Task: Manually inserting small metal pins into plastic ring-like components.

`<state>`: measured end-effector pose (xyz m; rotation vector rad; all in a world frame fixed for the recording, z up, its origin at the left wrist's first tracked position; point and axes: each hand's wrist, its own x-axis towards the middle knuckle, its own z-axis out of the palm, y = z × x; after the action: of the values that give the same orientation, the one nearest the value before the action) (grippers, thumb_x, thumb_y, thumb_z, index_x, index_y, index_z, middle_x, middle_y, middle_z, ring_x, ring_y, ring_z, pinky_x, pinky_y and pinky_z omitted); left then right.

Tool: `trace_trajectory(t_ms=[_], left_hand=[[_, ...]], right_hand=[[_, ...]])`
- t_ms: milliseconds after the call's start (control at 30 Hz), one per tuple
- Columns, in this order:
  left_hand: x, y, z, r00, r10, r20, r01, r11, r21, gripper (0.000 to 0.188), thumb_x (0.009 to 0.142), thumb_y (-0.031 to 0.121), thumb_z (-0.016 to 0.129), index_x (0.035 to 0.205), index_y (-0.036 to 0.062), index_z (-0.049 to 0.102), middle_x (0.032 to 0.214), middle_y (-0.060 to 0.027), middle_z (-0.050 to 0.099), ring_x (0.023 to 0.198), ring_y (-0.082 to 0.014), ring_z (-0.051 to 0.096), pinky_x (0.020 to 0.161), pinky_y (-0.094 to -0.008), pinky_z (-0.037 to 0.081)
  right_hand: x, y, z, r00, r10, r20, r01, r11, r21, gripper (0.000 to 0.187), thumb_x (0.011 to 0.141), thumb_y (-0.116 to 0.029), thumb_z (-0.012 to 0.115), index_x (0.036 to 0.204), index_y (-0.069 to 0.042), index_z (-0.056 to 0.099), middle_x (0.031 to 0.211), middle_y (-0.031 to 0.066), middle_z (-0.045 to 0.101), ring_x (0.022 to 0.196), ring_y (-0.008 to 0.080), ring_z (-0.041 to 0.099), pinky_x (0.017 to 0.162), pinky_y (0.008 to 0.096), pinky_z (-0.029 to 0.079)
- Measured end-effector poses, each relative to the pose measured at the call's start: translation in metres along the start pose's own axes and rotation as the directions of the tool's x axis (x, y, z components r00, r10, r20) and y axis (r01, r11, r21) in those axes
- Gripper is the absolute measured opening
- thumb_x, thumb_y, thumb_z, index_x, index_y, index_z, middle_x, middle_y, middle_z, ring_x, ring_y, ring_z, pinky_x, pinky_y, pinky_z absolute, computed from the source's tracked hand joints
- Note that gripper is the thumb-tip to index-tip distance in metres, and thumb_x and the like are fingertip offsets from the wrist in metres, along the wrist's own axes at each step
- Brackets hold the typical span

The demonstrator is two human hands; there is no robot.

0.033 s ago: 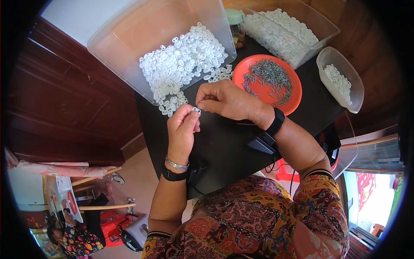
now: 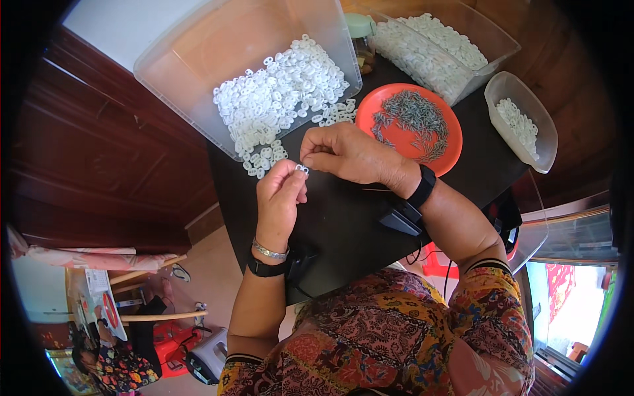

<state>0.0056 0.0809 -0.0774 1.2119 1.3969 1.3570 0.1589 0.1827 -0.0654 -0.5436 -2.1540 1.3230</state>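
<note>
Between the thumb and fingers of my left hand [image 2: 280, 193] is a small white two-holed plastic piece [image 2: 302, 169], its end showing past the fingertips. My right hand [image 2: 347, 153] is closed in a pinch just beside that piece; whatever its fingertips hold is too small to make out. Behind my hands, loose white pieces [image 2: 265, 157] of the same kind spill from a clear plastic bin [image 2: 191, 86] lying on its side. A round red plate [image 2: 404, 146] right of my right hand carries a heap of small grey screws [image 2: 417, 113].
A clear tub [image 2: 485, 71] of white pieces stands at the back right, near a jar [image 2: 360, 28] with a green lid. Farther right is a small oval tray [image 2: 547, 135] with more pieces. All rest on a dark table [image 2: 343, 244]. Another person [image 2: 125, 360] is at lower left.
</note>
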Motion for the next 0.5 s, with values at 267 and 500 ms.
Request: trace_trajectory(t_ms=[267,500], left_hand=[[0.0024,0.0003,-0.0045,0.987,-0.082,0.140,0.084,0.996,-0.009,0.014,0.087,0.013,0.053,0.079,0.0024,0.055,0.061,0.0008,0.050,0.051,-0.0049,0.043,0.047,-0.0194,0.035],[-0.0012,-0.0032,-0.0011,0.998,0.003,0.058,-0.006,0.998,0.056,0.016,0.086,0.014,0.054,0.076,0.0014,0.055,0.059,0.0006,0.048,0.049,-0.0051,0.042,0.046,-0.0201,0.033]], right_hand=[[-0.0009,-0.0024,-0.0013,0.998,-0.070,-0.006,0.068,0.991,-0.112,0.014,0.080,-0.016,0.060,0.084,-0.003,0.060,0.067,0.0124,0.060,0.063,0.0262,0.059,0.059,0.0360,0.045],[-0.0010,-0.0069,-0.0002,0.997,-0.081,0.016,0.083,0.988,-0.129,0.013,0.079,-0.015,0.060,0.082,-0.002,0.061,0.068,0.0128,0.061,0.063,0.0261,0.059,0.060,0.0355,0.046]])
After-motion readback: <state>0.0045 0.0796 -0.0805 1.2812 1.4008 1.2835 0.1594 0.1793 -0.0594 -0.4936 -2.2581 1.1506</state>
